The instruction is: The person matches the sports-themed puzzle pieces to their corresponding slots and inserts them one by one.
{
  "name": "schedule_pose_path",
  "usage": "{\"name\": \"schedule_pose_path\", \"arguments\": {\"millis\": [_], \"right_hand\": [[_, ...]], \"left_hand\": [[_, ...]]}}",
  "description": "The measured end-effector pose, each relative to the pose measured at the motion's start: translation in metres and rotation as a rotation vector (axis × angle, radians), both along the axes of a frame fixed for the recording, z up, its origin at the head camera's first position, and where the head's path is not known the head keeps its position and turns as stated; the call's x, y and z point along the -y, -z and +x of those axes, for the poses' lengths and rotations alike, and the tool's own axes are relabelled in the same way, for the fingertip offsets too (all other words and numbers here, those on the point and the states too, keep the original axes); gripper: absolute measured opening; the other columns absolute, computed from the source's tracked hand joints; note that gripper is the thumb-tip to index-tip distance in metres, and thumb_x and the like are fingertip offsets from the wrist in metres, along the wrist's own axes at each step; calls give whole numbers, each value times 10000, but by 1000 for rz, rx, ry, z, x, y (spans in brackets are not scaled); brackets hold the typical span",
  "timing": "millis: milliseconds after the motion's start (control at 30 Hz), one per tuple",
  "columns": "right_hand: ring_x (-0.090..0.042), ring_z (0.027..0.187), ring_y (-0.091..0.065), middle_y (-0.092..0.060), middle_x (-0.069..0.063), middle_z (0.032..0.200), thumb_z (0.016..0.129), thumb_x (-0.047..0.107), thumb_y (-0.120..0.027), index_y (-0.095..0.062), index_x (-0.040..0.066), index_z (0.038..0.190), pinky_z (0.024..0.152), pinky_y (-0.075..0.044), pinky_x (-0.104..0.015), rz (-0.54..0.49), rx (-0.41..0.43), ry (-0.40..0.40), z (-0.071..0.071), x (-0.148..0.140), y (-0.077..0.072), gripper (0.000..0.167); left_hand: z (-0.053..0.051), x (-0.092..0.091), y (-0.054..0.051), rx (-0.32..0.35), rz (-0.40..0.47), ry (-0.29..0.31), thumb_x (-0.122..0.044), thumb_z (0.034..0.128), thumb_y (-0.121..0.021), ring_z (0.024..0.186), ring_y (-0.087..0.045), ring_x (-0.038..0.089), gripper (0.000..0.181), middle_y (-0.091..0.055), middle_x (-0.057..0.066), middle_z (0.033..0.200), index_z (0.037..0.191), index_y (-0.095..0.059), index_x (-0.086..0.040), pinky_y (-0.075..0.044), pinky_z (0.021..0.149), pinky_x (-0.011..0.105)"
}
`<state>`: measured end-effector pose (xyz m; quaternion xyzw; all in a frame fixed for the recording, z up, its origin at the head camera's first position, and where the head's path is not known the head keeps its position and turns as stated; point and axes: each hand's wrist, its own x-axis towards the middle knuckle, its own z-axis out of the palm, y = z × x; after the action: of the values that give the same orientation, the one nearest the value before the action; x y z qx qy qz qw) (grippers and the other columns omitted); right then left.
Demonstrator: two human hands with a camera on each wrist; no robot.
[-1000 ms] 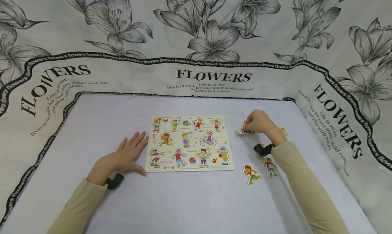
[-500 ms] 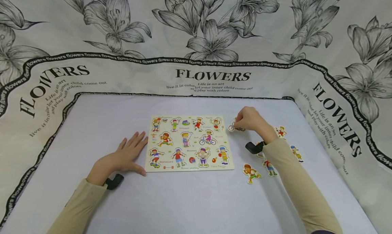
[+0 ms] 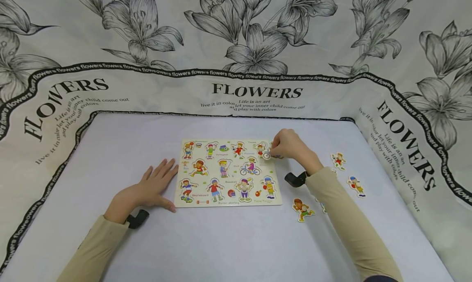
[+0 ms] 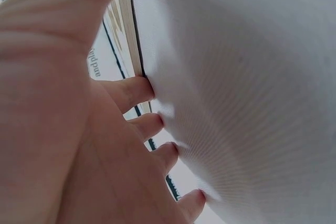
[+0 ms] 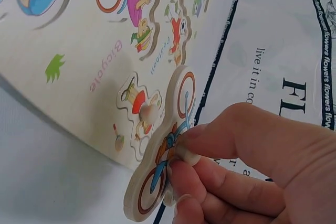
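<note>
My right hand [image 3: 293, 144] pinches a bicycle puzzle piece [image 5: 152, 182] between thumb and fingers. In the right wrist view this flat wooden cutout stands tilted on edge, blue frame and both wheels showing, its middle hidden by the fingertips. The piece is at the upper right corner of the puzzle board [image 3: 212, 164], near the tennis recess [image 5: 140, 108]. Printed sports figures in shallow recesses cover the board, among them a bicycle rider [image 3: 250, 167]. At the board's left edge my left hand [image 3: 153, 185] lies on the table, fingers spread; in its wrist view the fingertips touch the cloth.
Loose puzzle pieces lie right of the board: a running figure [image 3: 303, 210], a red-clad figure [image 3: 338, 161] and one in yellow and blue [image 3: 355, 187]. My right sleeve [image 3: 343, 212] partly covers others. White flower-printed cloth [image 3: 258, 95] rises behind the table.
My right hand has carried the bicycle piece leftward from the loose pieces to the board's upper right corner. More loose pieces show as the arm shifts. The left hand stays put.
</note>
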<state>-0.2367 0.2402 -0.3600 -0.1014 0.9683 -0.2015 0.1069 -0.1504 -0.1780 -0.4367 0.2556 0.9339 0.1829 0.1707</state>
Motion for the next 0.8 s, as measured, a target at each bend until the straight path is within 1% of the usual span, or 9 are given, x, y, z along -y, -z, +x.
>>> {"name": "schedule_pose_path", "arguments": {"millis": [300,467,633,800], "right_hand": [[-160,551,-563,-645,-43,639,766,87,-776,-710,48,697,516,-474,-261,-16,21,-20,0,21,7,103],[-156,551,-564,-645,-40,634,769,84,-779,-707,53,687,518,-481,-260,-29,42,-40,2,29,12,113],[-160,563,-556,-648,-44,653,762,89,-789,-714,54,686,526,-475,-260,-24,28,-61,3,37,16,112],[-162,554,-564,-655,-50,663,775,93,-789,-714,55,690,513,-483,-261,-33,54,-66,5,44,21,119]], "left_hand": [[0,0,1,-6,-15,-2,-587,634,-841,1486,44,452,1294,-31,262,1626,1555,-178,35,29,1146,675],[-1,0,2,-5,-8,2,-591,630,-839,1486,46,452,1298,-30,260,1626,1554,-178,36,28,1143,680],[-1,-1,1,-7,-10,4,-591,635,-837,1486,39,453,1292,-38,261,1626,1554,-181,38,17,1144,680],[-1,-1,-1,3,-7,-1,-585,640,-838,1485,38,455,1285,-38,263,1626,1553,-182,38,19,1146,677]]}}
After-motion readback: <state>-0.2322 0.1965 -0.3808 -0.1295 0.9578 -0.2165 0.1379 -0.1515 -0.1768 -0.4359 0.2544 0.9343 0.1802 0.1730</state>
